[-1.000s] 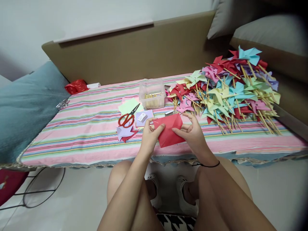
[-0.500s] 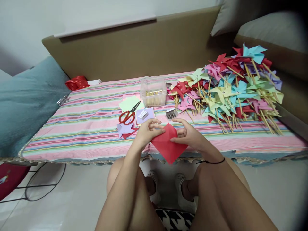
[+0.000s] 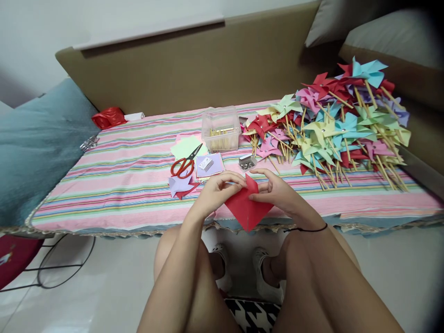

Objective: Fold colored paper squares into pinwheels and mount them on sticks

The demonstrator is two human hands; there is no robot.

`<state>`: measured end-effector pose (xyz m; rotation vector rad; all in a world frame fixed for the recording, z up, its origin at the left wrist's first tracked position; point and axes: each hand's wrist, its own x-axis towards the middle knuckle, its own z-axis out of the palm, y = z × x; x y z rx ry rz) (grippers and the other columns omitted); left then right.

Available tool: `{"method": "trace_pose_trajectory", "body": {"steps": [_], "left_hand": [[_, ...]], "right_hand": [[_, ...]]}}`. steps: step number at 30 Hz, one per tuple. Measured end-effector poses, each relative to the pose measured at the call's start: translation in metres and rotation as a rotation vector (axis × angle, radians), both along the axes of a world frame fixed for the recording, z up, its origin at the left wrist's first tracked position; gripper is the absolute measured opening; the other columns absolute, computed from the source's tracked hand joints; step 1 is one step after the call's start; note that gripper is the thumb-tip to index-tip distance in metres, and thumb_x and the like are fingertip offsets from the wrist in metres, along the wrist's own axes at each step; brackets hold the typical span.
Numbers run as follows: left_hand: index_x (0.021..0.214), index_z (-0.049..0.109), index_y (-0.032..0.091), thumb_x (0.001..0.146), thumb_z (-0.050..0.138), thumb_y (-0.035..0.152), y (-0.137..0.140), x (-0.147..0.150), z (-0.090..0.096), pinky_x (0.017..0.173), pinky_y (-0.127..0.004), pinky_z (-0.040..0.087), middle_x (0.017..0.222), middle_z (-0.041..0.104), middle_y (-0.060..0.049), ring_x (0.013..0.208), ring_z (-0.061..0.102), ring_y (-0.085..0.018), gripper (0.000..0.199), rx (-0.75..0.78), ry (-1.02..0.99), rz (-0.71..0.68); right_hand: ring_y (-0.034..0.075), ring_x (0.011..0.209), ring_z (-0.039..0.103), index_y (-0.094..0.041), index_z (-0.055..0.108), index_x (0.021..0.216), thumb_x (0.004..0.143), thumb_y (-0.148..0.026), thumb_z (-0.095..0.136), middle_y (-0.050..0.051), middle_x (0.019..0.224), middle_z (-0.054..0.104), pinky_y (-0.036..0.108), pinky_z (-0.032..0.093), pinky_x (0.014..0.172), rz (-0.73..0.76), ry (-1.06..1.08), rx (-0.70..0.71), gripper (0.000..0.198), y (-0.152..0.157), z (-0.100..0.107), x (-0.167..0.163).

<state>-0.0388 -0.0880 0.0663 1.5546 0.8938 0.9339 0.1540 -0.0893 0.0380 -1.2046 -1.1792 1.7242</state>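
Observation:
A red sheet of paper (image 3: 247, 210) hangs cornerwise between my hands, over the front edge of the striped cloth. My left hand (image 3: 222, 188) pinches its upper left part, thumb and fingers closed on it. On the other side my right hand (image 3: 274, 190) grips the upper right part with the thumb in front. The paper's top corner stands up narrow and bent between the two hands. Beyond them lie a small open box of metal pins (image 3: 247, 163), a stack of lilac paper squares (image 3: 210, 165) with a small box on it, and red-handled scissors (image 3: 186, 163).
A clear plastic box (image 3: 221, 129) holds thin sticks. Many paper pinwheels (image 3: 333, 132) on sticks are heaped at the right. Cut lilac and red paper (image 3: 181, 186) lies left of the hands. A red plastic bag (image 3: 108, 118) sits at the back left, by the blue cushion (image 3: 45, 138).
My left hand has shifted right and inward over the paper. The top corner of the red sheet is now bent and narrower, and the sheet sits slightly higher and further right.

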Motion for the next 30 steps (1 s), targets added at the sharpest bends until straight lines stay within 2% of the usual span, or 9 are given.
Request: {"method": "trace_pose_trajectory", "body": {"steps": [6, 8, 13, 16, 20, 30], "left_hand": [[0.068, 0.069, 0.015, 0.08, 0.063, 0.03, 0.001, 0.004, -0.003, 0.077, -0.03, 0.044, 0.089, 0.062, -0.008, 0.086, 0.058, -0.018, 0.02, -0.024, 0.047, -0.042], [0.073, 0.066, 0.014, 0.074, 0.07, 0.03, 0.001, 0.004, -0.006, 0.072, -0.029, 0.044, 0.085, 0.061, -0.006, 0.08, 0.058, -0.015, 0.016, -0.062, 0.008, -0.047], [0.086, 0.054, 0.017, 0.066, 0.077, 0.03, 0.001, 0.005, -0.01, 0.057, -0.022, 0.039, 0.082, 0.058, 0.0, 0.066, 0.058, -0.01, 0.032, -0.211, -0.058, -0.021], [0.087, 0.051, 0.018, 0.066, 0.077, 0.031, 0.0, 0.006, -0.01, 0.057, -0.021, 0.04, 0.084, 0.061, 0.001, 0.063, 0.058, -0.008, 0.036, -0.223, -0.008, 0.01], [0.086, 0.047, 0.019, 0.066, 0.077, 0.035, -0.001, 0.007, -0.011, 0.058, -0.022, 0.042, 0.07, 0.064, 0.001, 0.066, 0.063, -0.013, 0.039, -0.266, 0.03, -0.001], [0.085, 0.045, 0.022, 0.071, 0.072, 0.038, -0.002, 0.008, -0.014, 0.046, -0.019, 0.038, 0.057, 0.061, 0.006, 0.05, 0.058, -0.012, 0.034, -0.201, 0.163, 0.073]], "right_hand": [[0.023, 0.069, 0.071, -0.025, 0.042, 0.122, 0.06, -0.023, 0.079, 0.001, 0.072, 0.074, 0.03, 0.052, 0.059, 0.032, 0.0, 0.009, 0.073, 0.0, 0.005, 0.003], [0.023, 0.07, 0.071, -0.025, 0.043, 0.123, 0.06, -0.023, 0.079, 0.001, 0.072, 0.074, 0.03, 0.052, 0.061, 0.035, 0.006, 0.013, 0.073, 0.0, 0.006, 0.004], [0.023, 0.069, 0.071, -0.024, 0.044, 0.122, 0.059, -0.024, 0.08, 0.001, 0.071, 0.074, 0.031, 0.051, 0.062, 0.038, 0.016, 0.012, 0.073, 0.0, 0.004, 0.005], [0.023, 0.067, 0.07, -0.024, 0.045, 0.122, 0.059, -0.023, 0.08, 0.0, 0.069, 0.073, 0.03, 0.05, 0.06, 0.046, 0.016, 0.018, 0.072, -0.001, 0.004, 0.005], [0.023, 0.068, 0.07, -0.024, 0.043, 0.123, 0.06, -0.024, 0.08, 0.001, 0.072, 0.074, 0.031, 0.051, 0.061, 0.054, 0.039, -0.003, 0.073, -0.003, 0.005, 0.003], [0.023, 0.07, 0.07, -0.022, 0.041, 0.127, 0.055, -0.025, 0.082, 0.002, 0.071, 0.074, 0.031, 0.052, 0.062, 0.064, 0.033, -0.025, 0.083, -0.004, 0.005, -0.003]]}}
